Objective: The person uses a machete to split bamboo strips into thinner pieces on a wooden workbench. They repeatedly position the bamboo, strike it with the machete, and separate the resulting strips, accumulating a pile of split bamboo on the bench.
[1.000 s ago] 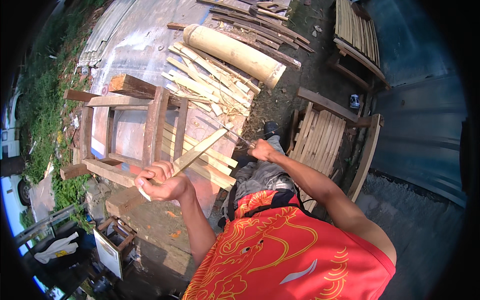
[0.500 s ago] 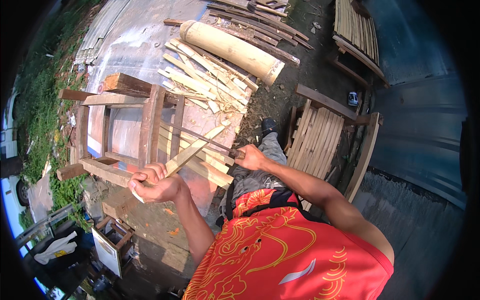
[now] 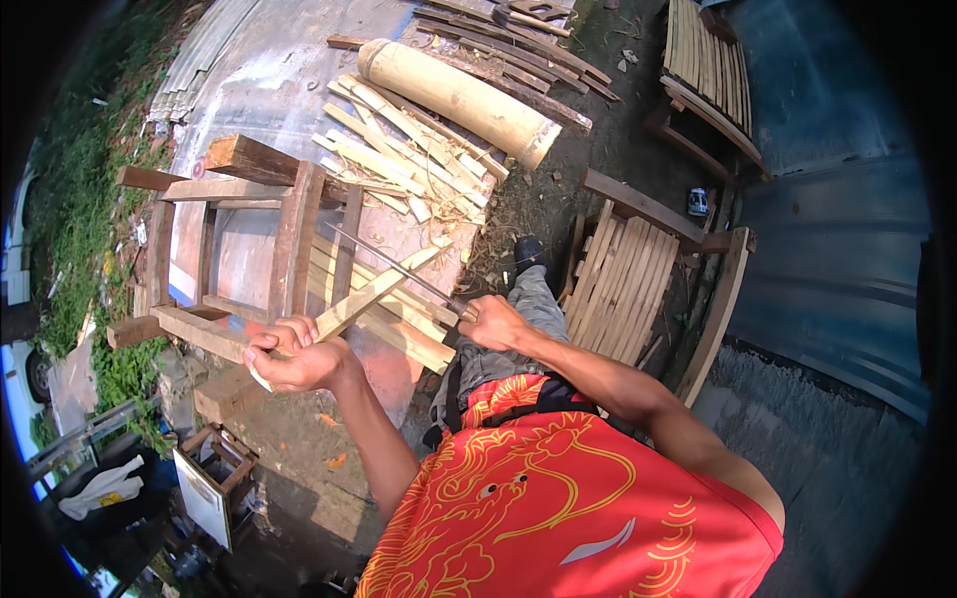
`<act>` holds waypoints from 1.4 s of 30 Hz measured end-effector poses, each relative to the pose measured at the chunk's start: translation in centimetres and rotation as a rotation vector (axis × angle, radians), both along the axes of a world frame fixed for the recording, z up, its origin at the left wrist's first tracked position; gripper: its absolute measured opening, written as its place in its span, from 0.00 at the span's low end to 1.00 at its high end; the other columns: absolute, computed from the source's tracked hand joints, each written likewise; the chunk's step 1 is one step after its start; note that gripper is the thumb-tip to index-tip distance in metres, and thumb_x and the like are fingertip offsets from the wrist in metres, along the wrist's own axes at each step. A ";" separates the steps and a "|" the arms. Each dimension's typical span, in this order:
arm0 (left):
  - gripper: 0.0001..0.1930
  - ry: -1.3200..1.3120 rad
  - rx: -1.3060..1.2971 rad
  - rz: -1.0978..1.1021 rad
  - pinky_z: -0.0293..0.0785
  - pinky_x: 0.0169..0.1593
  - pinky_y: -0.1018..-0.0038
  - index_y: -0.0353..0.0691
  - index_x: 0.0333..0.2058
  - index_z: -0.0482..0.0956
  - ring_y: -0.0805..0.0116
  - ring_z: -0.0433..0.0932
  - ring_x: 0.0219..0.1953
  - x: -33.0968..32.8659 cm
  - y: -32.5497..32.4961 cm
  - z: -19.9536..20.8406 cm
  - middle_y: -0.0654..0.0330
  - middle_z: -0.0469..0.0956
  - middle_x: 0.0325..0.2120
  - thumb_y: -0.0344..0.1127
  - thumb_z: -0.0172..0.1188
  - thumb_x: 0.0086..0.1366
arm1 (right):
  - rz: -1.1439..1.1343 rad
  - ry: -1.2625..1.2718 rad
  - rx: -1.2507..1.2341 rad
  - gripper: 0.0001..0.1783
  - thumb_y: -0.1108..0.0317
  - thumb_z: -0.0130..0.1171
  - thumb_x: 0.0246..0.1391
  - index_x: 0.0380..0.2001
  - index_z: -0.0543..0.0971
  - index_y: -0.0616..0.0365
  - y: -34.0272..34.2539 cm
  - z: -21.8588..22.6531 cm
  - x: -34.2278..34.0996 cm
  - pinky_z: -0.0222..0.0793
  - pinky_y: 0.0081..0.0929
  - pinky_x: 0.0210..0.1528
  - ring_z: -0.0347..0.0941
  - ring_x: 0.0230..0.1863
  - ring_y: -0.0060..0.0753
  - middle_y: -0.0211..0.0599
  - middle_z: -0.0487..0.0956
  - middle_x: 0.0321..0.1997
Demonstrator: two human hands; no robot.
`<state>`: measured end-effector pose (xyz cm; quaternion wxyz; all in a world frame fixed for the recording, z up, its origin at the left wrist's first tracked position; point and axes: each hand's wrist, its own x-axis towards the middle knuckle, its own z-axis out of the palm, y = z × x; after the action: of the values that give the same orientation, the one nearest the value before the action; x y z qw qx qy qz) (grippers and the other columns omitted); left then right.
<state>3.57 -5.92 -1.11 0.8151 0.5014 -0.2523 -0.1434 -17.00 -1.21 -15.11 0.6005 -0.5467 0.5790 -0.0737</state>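
Observation:
My left hand is closed round the near end of a long, pale split bamboo strip, which slants away up to the right. Gripped in my right hand is a knife with a long, thin dark blade, its handle mostly hidden by the fingers. The blade lies across the strip near its far part; whether it cuts in cannot be told. Beneath both, more bamboo strips lie side by side, next to a wooden frame of brown bars at the left.
A thick bamboo section lies beyond a heap of split strips. Dark wooden slats are stacked at the far side. A slatted bamboo seat stands right of my leg, near a blue metal wall. Green plants grow at left.
The knife blade has tilted, its tip now pointing farther away from me. My right hand has shifted slightly nearer. My left hand still grips the bamboo strip, and the whole view has moved a little.

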 end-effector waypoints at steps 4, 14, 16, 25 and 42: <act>0.17 0.007 -0.044 -0.024 0.49 0.17 0.79 0.47 0.25 0.60 0.77 0.50 0.11 -0.4 0.1 0.0 0.68 0.52 0.11 0.46 0.42 0.74 | 0.067 -0.146 -0.367 0.17 0.59 0.61 0.48 0.27 0.79 0.67 1.6 -0.6 0.7 0.73 0.47 0.38 0.79 0.29 0.59 0.59 0.78 0.23; 0.16 -0.032 -0.067 -0.042 0.53 0.18 0.79 0.45 0.25 0.58 0.76 0.49 0.11 -3.1 0.5 0.4 0.67 0.52 0.12 0.43 0.43 0.73 | -0.009 -0.012 -0.178 0.18 0.59 0.60 0.48 0.32 0.80 0.68 0.0 -1.9 -0.8 0.72 0.45 0.36 0.78 0.27 0.53 0.57 0.79 0.23; 0.16 -0.041 -0.068 -0.052 0.51 0.18 0.79 0.44 0.26 0.60 0.76 0.51 0.12 -3.1 0.4 0.4 0.67 0.53 0.12 0.44 0.43 0.73 | 0.016 -0.295 -0.302 0.17 0.60 0.61 0.48 0.32 0.80 0.67 0.6 -1.3 0.2 0.72 0.44 0.35 0.76 0.26 0.54 0.56 0.77 0.22; 0.17 -0.037 -0.064 -0.035 0.50 0.18 0.80 0.45 0.26 0.59 0.77 0.50 0.12 -3.5 0.1 0.6 0.67 0.52 0.12 0.45 0.44 0.73 | -0.063 -0.025 -0.082 0.19 0.57 0.61 0.48 0.26 0.77 0.67 -0.1 -5.9 -1.8 0.71 0.43 0.35 0.76 0.27 0.46 0.53 0.78 0.24; 0.16 -0.081 -0.062 -0.045 0.48 0.17 0.79 0.44 0.25 0.59 0.77 0.50 0.12 -3.7 -0.5 0.7 0.67 0.53 0.12 0.43 0.43 0.72 | -0.173 0.012 -0.059 0.18 0.58 0.61 0.47 0.25 0.76 0.66 0.1 -2.7 -1.3 0.69 0.44 0.32 0.69 0.21 0.46 0.51 0.73 0.18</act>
<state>-0.09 -6.44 -0.41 0.8159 0.4754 -0.3008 -0.1334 -18.32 -1.13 -17.84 0.5721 -0.5123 0.6252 -0.1392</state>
